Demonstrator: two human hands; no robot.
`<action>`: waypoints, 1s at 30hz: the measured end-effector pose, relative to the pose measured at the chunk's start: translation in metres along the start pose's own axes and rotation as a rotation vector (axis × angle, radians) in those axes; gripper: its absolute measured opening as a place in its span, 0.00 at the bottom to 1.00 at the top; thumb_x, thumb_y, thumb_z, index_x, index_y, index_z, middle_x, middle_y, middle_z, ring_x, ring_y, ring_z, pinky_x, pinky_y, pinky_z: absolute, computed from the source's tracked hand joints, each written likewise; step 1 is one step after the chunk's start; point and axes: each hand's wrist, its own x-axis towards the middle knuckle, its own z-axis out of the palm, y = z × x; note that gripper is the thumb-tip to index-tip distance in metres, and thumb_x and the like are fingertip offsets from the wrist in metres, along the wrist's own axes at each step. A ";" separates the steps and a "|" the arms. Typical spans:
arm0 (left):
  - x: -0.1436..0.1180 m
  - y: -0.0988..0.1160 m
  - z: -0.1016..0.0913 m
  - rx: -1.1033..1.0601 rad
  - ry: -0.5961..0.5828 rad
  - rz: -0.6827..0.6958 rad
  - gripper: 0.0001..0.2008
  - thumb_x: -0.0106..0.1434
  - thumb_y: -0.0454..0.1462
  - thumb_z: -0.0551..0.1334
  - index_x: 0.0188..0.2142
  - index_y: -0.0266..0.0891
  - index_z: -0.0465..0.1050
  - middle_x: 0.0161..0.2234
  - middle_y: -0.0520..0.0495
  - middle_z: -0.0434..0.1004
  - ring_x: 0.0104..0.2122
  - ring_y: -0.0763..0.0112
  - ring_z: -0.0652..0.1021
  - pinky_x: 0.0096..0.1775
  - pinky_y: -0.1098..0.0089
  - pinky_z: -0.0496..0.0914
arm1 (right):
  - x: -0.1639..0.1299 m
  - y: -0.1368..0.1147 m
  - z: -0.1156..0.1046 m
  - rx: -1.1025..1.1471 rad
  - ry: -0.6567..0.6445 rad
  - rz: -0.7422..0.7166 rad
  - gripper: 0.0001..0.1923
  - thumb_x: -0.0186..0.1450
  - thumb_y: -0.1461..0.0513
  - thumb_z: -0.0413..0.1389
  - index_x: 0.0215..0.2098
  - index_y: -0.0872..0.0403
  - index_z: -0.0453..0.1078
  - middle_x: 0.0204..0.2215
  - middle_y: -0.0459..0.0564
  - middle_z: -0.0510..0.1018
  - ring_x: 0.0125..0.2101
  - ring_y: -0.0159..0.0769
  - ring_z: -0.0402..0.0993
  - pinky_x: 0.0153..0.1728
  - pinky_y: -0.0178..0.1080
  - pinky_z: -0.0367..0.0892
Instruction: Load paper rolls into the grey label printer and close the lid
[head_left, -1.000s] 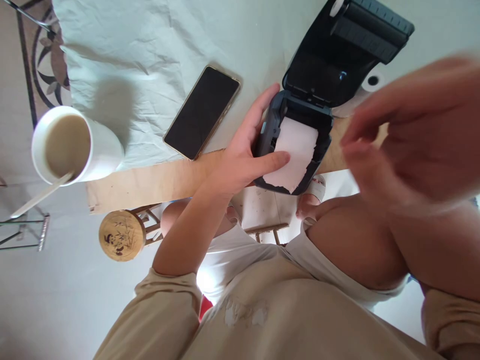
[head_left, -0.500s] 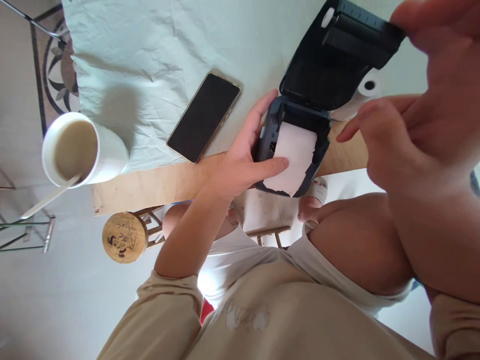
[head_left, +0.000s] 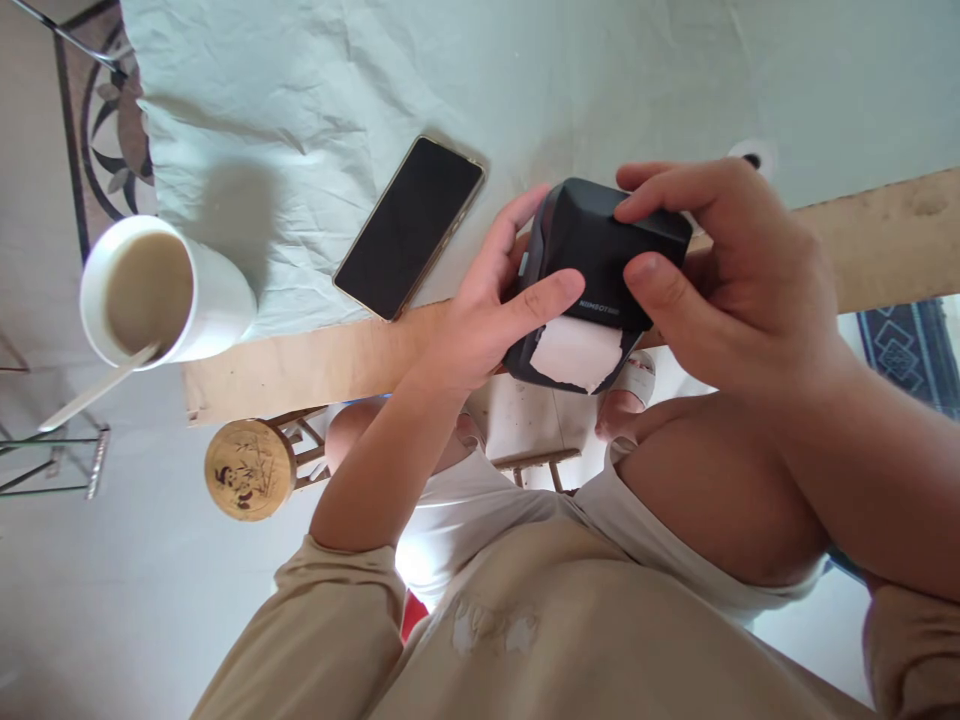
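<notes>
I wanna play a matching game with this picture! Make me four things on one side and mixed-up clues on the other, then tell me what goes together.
Things:
1. Phone
2. Cup
3. Stool
4. Printer

Clues:
A. Has a panda picture on its round top
B. Is between the left hand and the right hand
C. Lies on the pale cloth with a dark screen
D. Is white, with a drink inside

Right pairs: 1-C, 2-D, 3-A, 4-B
</notes>
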 end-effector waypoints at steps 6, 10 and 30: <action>-0.001 0.000 0.001 0.045 -0.067 0.029 0.20 0.60 0.45 0.64 0.51 0.44 0.69 0.48 0.48 0.75 0.52 0.61 0.76 0.45 0.70 0.72 | 0.002 0.003 0.000 0.010 -0.080 0.068 0.26 0.64 0.50 0.56 0.57 0.48 0.60 0.50 0.51 0.71 0.43 0.30 0.72 0.37 0.35 0.70; 0.003 0.002 -0.008 0.035 -0.142 0.005 0.16 0.62 0.41 0.63 0.49 0.43 0.69 0.46 0.49 0.75 0.46 0.68 0.78 0.37 0.75 0.71 | 0.004 0.006 0.002 -0.044 -0.075 0.081 0.27 0.63 0.50 0.58 0.57 0.48 0.62 0.51 0.51 0.71 0.46 0.33 0.72 0.41 0.37 0.73; 0.013 -0.004 -0.015 -0.148 -0.209 0.027 0.11 0.68 0.43 0.56 0.43 0.45 0.75 0.48 0.52 0.77 0.59 0.60 0.72 0.59 0.63 0.70 | 0.000 -0.003 0.004 -0.049 0.199 -0.134 0.15 0.63 0.59 0.55 0.48 0.54 0.67 0.46 0.52 0.75 0.41 0.32 0.74 0.30 0.33 0.70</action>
